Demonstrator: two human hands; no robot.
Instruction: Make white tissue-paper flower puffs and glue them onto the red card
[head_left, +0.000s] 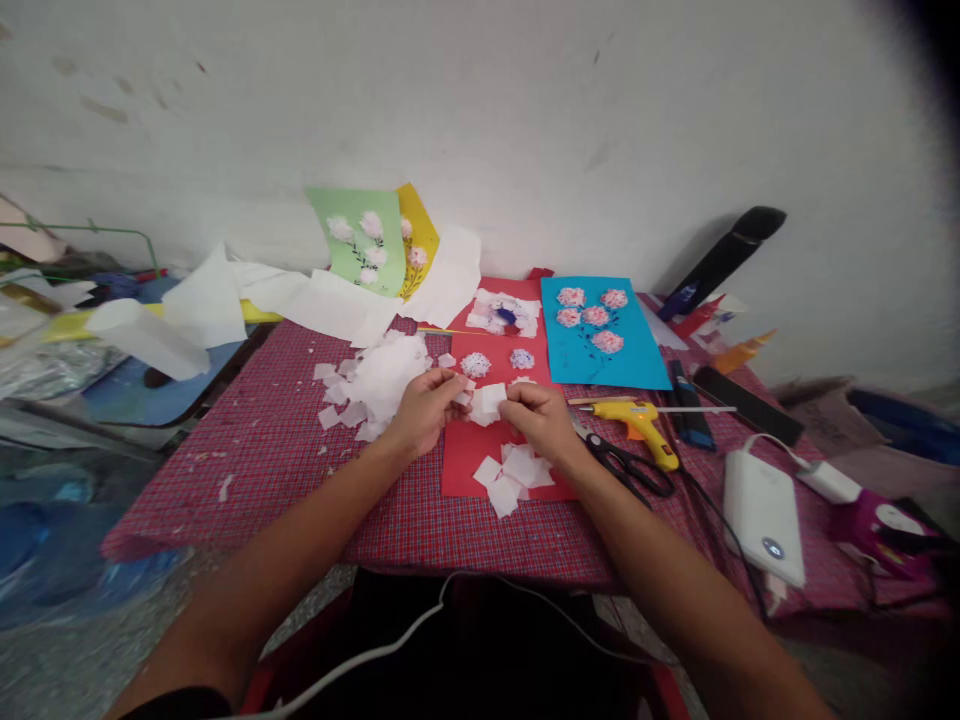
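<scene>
Over a red sheet of card (469,465), my right hand (538,415) pinches small white tissue paper squares (490,402). Just to the left, my left hand (427,408) has its fingers closed on another small white paper piece (466,392). Beyond my hands, a speckled white paper flower (475,365) and a purplish paper flower (522,358) sit on the red card. Loose white paper squares (506,480) lie on its near part. A large heap of white paper squares (386,380) spreads left of my left hand.
Right of my hands lie black-handled scissors (626,465), a yellow glue gun (637,415) and a white power bank (763,515). Blue card with pink flowers (649,345) lies behind. Green flower card (352,235) leans on the wall. A paper roll (146,338) stands at left.
</scene>
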